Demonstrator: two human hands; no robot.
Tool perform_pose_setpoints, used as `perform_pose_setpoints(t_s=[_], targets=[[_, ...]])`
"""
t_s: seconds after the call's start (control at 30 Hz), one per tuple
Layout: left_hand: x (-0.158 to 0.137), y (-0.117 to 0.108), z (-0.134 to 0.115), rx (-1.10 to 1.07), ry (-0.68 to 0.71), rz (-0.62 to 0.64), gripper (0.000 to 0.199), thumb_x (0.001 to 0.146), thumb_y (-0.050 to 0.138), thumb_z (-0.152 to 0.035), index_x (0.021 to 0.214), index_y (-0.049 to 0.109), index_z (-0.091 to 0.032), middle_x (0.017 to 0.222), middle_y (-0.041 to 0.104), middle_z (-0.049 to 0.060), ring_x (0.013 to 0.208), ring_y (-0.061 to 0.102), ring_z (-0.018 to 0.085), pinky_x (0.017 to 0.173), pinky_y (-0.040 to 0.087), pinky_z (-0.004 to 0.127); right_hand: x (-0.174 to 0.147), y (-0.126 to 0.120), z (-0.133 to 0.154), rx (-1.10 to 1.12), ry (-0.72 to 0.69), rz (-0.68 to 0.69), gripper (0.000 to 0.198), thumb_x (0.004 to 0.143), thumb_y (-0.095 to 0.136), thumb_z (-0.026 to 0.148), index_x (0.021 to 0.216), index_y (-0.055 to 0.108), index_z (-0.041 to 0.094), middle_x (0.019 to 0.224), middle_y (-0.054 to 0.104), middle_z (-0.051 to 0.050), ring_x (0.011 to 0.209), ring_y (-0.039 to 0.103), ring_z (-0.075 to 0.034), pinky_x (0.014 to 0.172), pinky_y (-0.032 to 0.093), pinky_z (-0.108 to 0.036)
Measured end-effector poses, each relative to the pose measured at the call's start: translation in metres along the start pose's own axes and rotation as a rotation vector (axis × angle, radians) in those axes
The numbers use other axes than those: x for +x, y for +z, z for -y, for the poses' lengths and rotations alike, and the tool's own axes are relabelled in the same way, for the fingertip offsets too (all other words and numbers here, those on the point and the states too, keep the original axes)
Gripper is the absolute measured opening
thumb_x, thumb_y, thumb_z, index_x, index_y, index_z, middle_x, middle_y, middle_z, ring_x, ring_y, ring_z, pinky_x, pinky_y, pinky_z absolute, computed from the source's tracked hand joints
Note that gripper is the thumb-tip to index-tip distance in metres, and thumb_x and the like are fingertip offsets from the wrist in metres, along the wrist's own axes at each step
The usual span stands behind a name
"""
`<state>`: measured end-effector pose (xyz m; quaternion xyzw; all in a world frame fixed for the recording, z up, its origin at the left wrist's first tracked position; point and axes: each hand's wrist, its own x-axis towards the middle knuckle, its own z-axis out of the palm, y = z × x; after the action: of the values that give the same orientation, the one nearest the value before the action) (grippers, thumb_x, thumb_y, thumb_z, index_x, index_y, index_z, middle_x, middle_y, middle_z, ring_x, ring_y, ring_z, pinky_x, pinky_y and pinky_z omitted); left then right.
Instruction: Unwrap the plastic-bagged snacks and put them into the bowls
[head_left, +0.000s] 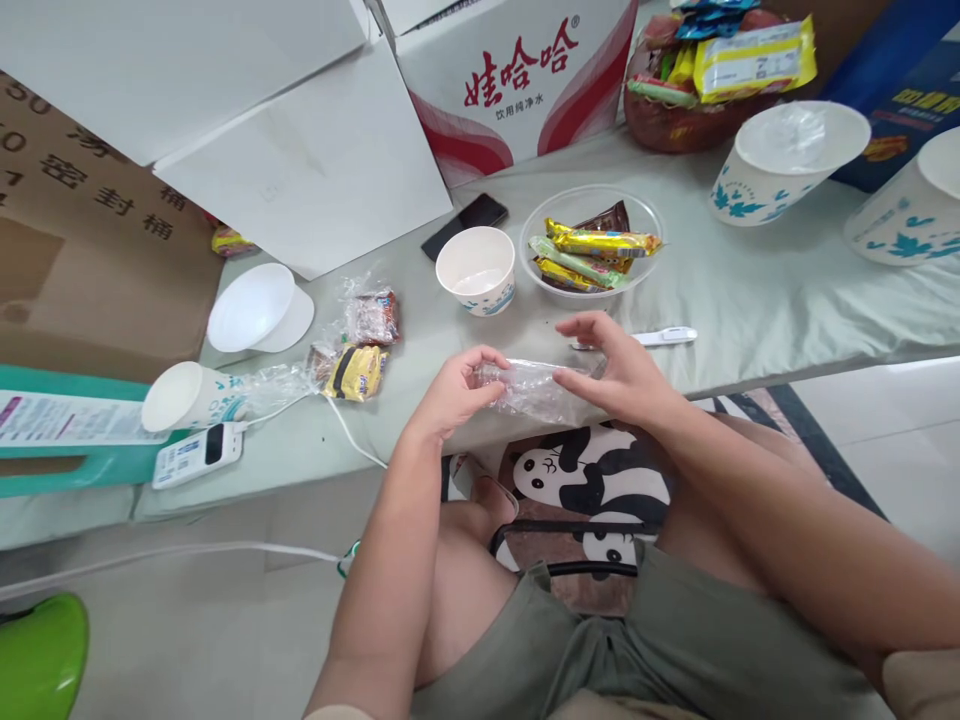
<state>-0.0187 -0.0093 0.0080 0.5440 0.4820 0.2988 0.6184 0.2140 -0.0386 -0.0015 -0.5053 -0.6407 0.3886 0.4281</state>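
Observation:
A crumpled clear plastic bag [534,392] stretches between my two hands at the front edge of the cloth-covered table. My left hand [459,388] pinches its left end between thumb and curled fingers. At the bag's right end, my right hand [619,368] has its fingers spread apart from the thumb, and the thumb lies against the plastic. Just behind the bag stands a white paper cup [487,295] with a blue leaf print. A clear round bowl [531,262] of wrapped snack bars is behind my right hand. A white utility knife [667,337] lies partly hidden by that hand.
Packaged snacks [358,372] and a white power strip [199,455] with a cable lie at left. A dark phone [465,225] lies before white boxes [300,165]. Larger paper cups [780,165] and a snack basket [660,125] stand at right. A panda-print bag [600,480] is below.

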Motion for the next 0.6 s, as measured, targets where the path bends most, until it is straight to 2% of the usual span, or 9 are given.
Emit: perform_pose_setpoints(t_s=[0.03, 0.1, 0.13, 0.2, 0.23, 0.3, 0.4, 0.53, 0.6], targets=[[0.000, 0.000, 0.000, 0.009, 0.027, 0.012, 0.030, 0.066, 0.078, -0.023, 0.093, 0.066, -0.019, 0.094, 0.067, 0.002, 0.068, 0.060, 0.010, 0.063, 0.050, 0.022, 0.000, 0.001, 0.001, 0.012, 0.035, 0.094, 0.041, 0.073, 0.074, 0.039, 0.109, 0.062, 0.024, 0.105, 0.071, -0.007, 0.097, 0.065, -0.026, 0.085, 0.051, -0.040], [-0.002, 0.001, -0.001, 0.069, 0.147, -0.099, 0.033, 0.069, 0.075, -0.022, 0.100, 0.066, -0.021, 0.108, 0.066, 0.005, 0.079, 0.064, 0.013, 0.071, 0.053, 0.027, -0.002, 0.003, 0.004, -0.039, 0.104, 0.262, 0.024, 0.076, 0.069, 0.037, 0.095, 0.063, 0.023, 0.082, 0.069, -0.002, 0.076, 0.063, -0.022, 0.070, 0.048, -0.034], [-0.003, 0.003, -0.002, 0.132, 0.235, -0.223, 0.030, 0.071, 0.073, -0.021, 0.100, 0.066, -0.021, 0.112, 0.065, 0.006, 0.087, 0.065, 0.016, 0.078, 0.054, 0.030, -0.002, 0.004, 0.006, -0.092, 0.126, 0.284, 0.015, 0.078, 0.065, 0.036, 0.083, 0.062, 0.022, 0.072, 0.064, 0.000, 0.068, 0.059, -0.020, 0.064, 0.044, -0.032], [-0.007, 0.008, -0.005, 0.304, 0.419, -0.450, 0.020, 0.074, 0.069, -0.020, 0.094, 0.067, -0.022, 0.112, 0.065, 0.007, 0.103, 0.064, 0.021, 0.094, 0.052, 0.036, -0.003, 0.007, 0.012, -0.163, 0.140, 0.213, 0.014, 0.080, 0.060, 0.033, 0.071, 0.058, 0.022, 0.063, 0.058, 0.001, 0.062, 0.054, -0.018, 0.059, 0.039, -0.031], [-0.009, 0.011, -0.007, 0.383, 0.488, -0.486, 0.017, 0.075, 0.070, -0.021, 0.091, 0.068, -0.022, 0.110, 0.066, 0.008, 0.109, 0.063, 0.024, 0.101, 0.050, 0.039, -0.004, 0.009, 0.016, -0.150, 0.128, 0.172, 0.014, 0.080, 0.059, 0.033, 0.072, 0.058, 0.022, 0.064, 0.058, 0.001, 0.063, 0.055, -0.018, 0.060, 0.039, -0.030], [-0.014, 0.018, -0.009, 0.455, 0.520, -0.340, 0.023, 0.075, 0.073, -0.025, 0.097, 0.070, -0.022, 0.111, 0.069, 0.008, 0.112, 0.063, 0.027, 0.106, 0.047, 0.042, -0.005, 0.013, 0.022, -0.047, 0.072, 0.169, 0.012, 0.082, 0.059, 0.033, 0.079, 0.063, 0.021, 0.070, 0.064, 0.000, 0.067, 0.059, -0.019, 0.064, 0.044, -0.031], [-0.016, 0.022, -0.007, 0.331, 0.351, -0.071, 0.035, 0.075, 0.073, -0.029, 0.109, 0.069, -0.020, 0.106, 0.073, 0.006, 0.098, 0.067, 0.023, 0.090, 0.054, 0.035, -0.005, 0.021, 0.025, 0.083, -0.044, 0.197, 0.014, 0.086, 0.059, 0.034, 0.089, 0.066, 0.022, 0.085, 0.070, -0.003, 0.081, 0.065, -0.022, 0.075, 0.050, -0.036], [-0.013, 0.013, -0.004, 0.123, 0.195, -0.064, 0.031, 0.075, 0.071, -0.030, 0.103, 0.070, -0.017, 0.090, 0.071, 0.003, 0.076, 0.064, 0.016, 0.070, 0.051, 0.027, 0.000, 0.030, 0.024, -0.053, -0.123, -0.040, 0.033, 0.079, 0.071, 0.034, 0.110, 0.062, 0.025, 0.114, 0.067, -0.008, 0.106, 0.063, -0.027, 0.087, 0.051, -0.042], [-0.013, 0.006, -0.005, 0.054, 0.208, -0.086, 0.033, 0.073, 0.073, -0.031, 0.104, 0.068, -0.018, 0.088, 0.069, 0.003, 0.074, 0.062, 0.015, 0.067, 0.049, 0.026, 0.008, 0.029, 0.028, -0.125, -0.154, -0.001, 0.035, 0.078, 0.072, 0.034, 0.110, 0.060, 0.025, 0.109, 0.068, -0.007, 0.099, 0.064, -0.026, 0.083, 0.052, -0.041]])
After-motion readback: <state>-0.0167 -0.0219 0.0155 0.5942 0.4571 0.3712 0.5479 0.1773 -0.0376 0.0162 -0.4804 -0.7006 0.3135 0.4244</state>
